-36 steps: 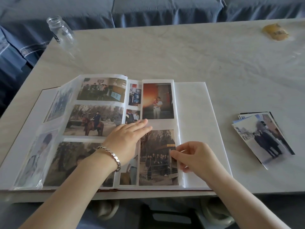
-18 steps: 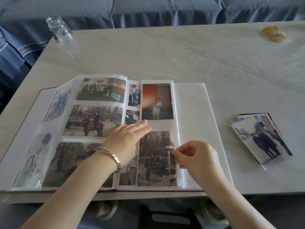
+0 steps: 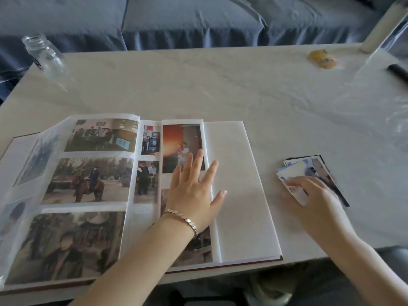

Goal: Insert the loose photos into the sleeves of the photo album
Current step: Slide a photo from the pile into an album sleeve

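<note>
Near edge of the counter point(image 3: 220, 85): a photo album point(image 3: 238, 184) lies open and flat, with glossy clear plastic sleeves over rectangular prints.
Sleeves: the left page holds three wide prints, one above another. A narrow column beside it holds two small upright prints. The next column holds two larger upright prints. A plain white page lies to their right.
Left hand point(image 3: 192, 191): flat, fingers spread wide, resting across the right-hand sleeves and the white page. A silver link bracelet point(image 3: 183, 218) circles the wrist.
Right hand point(image 3: 318, 202): fingers curled over the near corner of the loose photos point(image 3: 313, 168), pinching the top print; motion-blurred.
Loose photos: a fanned stack of glossy rectangles near the counter's right edge, apart from the album.
Counter: pale, smooth, faintly veined like marble.
Far left corner: a clear glass jar point(image 3: 45, 56).
Far right corner: a small yellow lump point(image 3: 322, 59).
Beyond the far edge: a sofa point(image 3: 187, 21) in wrinkled grey-blue fabric.
</note>
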A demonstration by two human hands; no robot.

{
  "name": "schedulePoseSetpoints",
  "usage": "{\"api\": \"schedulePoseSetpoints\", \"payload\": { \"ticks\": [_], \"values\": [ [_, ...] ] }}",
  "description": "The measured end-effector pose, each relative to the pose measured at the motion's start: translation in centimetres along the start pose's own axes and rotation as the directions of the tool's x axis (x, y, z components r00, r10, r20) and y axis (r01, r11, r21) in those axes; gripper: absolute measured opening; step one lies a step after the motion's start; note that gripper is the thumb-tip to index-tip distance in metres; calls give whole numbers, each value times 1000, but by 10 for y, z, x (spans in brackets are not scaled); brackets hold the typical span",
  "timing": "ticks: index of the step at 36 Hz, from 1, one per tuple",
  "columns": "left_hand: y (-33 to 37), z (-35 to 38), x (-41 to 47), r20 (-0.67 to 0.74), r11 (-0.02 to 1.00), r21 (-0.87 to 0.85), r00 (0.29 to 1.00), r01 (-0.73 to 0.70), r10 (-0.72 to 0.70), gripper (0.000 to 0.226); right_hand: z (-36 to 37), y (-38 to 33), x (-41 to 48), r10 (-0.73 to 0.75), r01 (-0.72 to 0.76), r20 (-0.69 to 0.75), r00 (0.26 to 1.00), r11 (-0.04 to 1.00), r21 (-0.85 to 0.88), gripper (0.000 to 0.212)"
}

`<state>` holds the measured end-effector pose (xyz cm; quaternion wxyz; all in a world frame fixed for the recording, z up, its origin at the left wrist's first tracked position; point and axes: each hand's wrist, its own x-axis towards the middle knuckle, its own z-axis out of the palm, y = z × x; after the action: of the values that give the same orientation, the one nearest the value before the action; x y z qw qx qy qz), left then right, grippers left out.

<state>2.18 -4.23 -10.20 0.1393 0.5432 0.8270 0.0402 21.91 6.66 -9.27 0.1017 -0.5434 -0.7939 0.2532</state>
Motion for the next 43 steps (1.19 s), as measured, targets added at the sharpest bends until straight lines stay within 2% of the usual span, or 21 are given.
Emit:
{"api": "schedulePoseSetpoints", "payload": {
  "ticks": [2,6,11,14,15,17,19,21,24,26,28,30,31,32,34,35,37,39,43],
  "values": [
    [5,0,9,31,999,37,1000,-3,2,65,-6,14,7,23,-25,-11,1000,991,-131,36],
    [3,5,20,95,994,113,995,-3,-8,59,-5,27,14,113,-78,95,989,945,-318,50],
    [-12,9,16,104,991,131,994,25,-39,57,-2,33,12,52,51,168,984,831,-553,37],
    [-24,7,9,71,992,117,996,53,-61,76,0,35,13,-115,124,48,992,888,-443,14],
    [-28,6,7,74,991,116,995,64,-73,82,-2,33,14,-131,121,4,991,902,-415,15],
    [-34,5,5,80,990,129,994,64,-74,85,-9,29,14,-48,48,12,999,893,-447,20],
    [-36,3,4,59,994,92,997,53,-59,80,-13,30,17,-68,31,-72,995,901,-432,19],
    [-33,2,4,11,999,10,999,45,-45,63,-14,24,17,-109,28,-223,969,940,-340,21],
    [-18,-2,5,-193,964,-264,980,-10,-43,48,-8,6,17,-271,170,-454,849,953,-252,15],
    [-2,-12,2,-237,846,-531,966,-40,-103,42,-5,-15,14,-414,322,-512,753,910,-261,20],
    [16,-26,-2,-106,606,-795,987,-11,-122,56,1,-33,9,-510,452,-538,671,857,-249,17],
    [29,-32,-3,41,313,-949,999,48,-29,71,12,-47,2,-566,542,-462,683,816,-199,19],
    [34,-33,-3,75,222,-972,997,71,9,65,17,-51,-1,-588,578,-416,694,799,-167,22],
    [38,-32,-2,88,198,-976,996,85,3,52,23,-53,-4,-613,609,-367,700,780,-142,25],
    [40,-27,4,76,246,-964,990,104,-123,21,30,-57,-6,-646,649,-263,717,756,-87,27],
    [38,-22,9,75,294,-946,976,135,-206,17,33,-57,-6,-647,656,-223,729,754,-45,27],
    [31,-12,21,45,388,-904,943,179,-330,30,35,-55,-4,-616,627,-160,771,779,23,37],
    [25,-9,30,1,459,-867,922,194,-387,35,37,-49,-2,-546,553,-115,830,832,35,48],
    [18,-12,49,-113,563,-801,874,201,-473,28,36,-31,12,-345,349,-47,937,931,112,31]
  ]
}}
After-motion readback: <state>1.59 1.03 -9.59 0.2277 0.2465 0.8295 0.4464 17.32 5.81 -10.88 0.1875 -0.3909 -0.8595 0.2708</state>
